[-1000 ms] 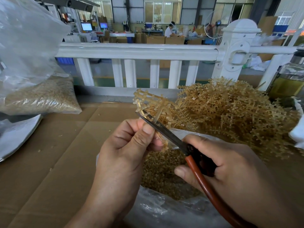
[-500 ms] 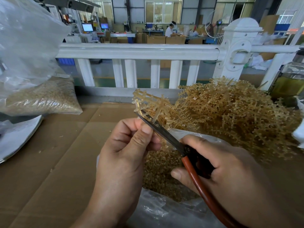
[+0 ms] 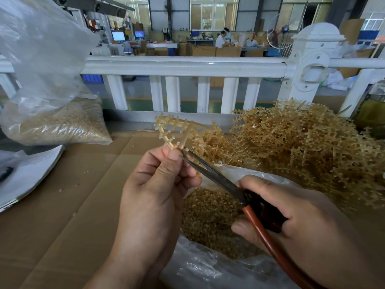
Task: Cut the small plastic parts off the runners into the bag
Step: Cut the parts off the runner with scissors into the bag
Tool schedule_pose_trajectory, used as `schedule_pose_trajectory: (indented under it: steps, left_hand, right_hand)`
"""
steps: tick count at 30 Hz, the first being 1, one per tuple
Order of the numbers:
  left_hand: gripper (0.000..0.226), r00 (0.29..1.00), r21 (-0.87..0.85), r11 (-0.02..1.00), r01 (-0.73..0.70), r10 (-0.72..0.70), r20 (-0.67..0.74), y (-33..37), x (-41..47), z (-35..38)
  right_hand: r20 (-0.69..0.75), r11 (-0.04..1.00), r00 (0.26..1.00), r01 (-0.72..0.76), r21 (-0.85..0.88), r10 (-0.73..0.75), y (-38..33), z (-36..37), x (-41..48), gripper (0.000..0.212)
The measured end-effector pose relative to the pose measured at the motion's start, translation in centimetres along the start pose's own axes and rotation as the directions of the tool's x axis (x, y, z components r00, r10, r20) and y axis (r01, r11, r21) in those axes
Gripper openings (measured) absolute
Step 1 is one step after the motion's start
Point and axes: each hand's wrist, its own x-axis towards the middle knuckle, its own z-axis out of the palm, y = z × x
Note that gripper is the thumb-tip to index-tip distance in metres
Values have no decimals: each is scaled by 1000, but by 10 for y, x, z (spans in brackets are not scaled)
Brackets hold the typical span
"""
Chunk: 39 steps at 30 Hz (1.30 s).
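1. Grips: my left grip (image 3: 154,195) pinches the stem of one runner (image 3: 173,130) between thumb and fingers. My right grip (image 3: 291,222) is curled round the handles of the scissors (image 3: 216,178); the blades are slightly parted, with the tips at the runner, right beside my left thumb.
2. Location: the runner fans up and away from the left grip. The bag (image 3: 208,270) lies open below and between both grips, with cut parts (image 3: 208,217) heaped inside. A pile of runners (image 3: 302,147) sits beyond the right grip.
3. Risk (judged): the blade tips work right next to my thumb tip. A stroke slipping along the smooth stem could nick skin.
4. Risk: the cut point sits above the bag's edge nearest the left grip. A springy part could jump off and land on the worktop (image 3: 62,215) instead.
5. Risk: the bag film looks limp, so its mouth could slump over the heap and deflect falling parts.
6. Materials: the runner is translucent amber plastic with thin ladder-like ribs and small knobbed parts at the rib ends. It is probably stiff but springy. The blades are dark, narrow, pointed metal. One handle is sleeved in red-brown rubbery tube. The bag is clear, crinkled and glossy. The worktop is matte brown cardboard, flat and seamed.
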Motion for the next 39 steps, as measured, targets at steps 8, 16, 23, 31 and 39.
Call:
schedule_pose_trajectory:
  steps: [8, 16, 23, 31, 39]
  left_hand:
    - [17, 1000, -22, 999, 29, -29, -5, 3, 2, -1]
    - [18, 1000, 11, 1000, 6, -6, 18, 2, 1, -1]
    - [23, 999, 19, 1000, -23, 23, 27, 3, 1, -1]
    - [18, 999, 26, 999, -31, 30, 23, 2, 1, -2]
    - [15, 998, 98, 994, -51, 48, 34, 2, 1, -6]
  right_hand:
    - [11, 999, 999, 35, 9, -36, 0, -3, 1, 49]
    - [-30, 998, 998, 56, 16, -55, 2, -2, 0, 52]
    - [-46, 999, 998, 42, -14, -43, 2, -2, 1, 52]
    - [-8, 1000, 1000, 23, -13, -24, 4, -2, 1, 51]
    - [28, 999, 999, 38, 28, -38, 6, -3, 0, 43]
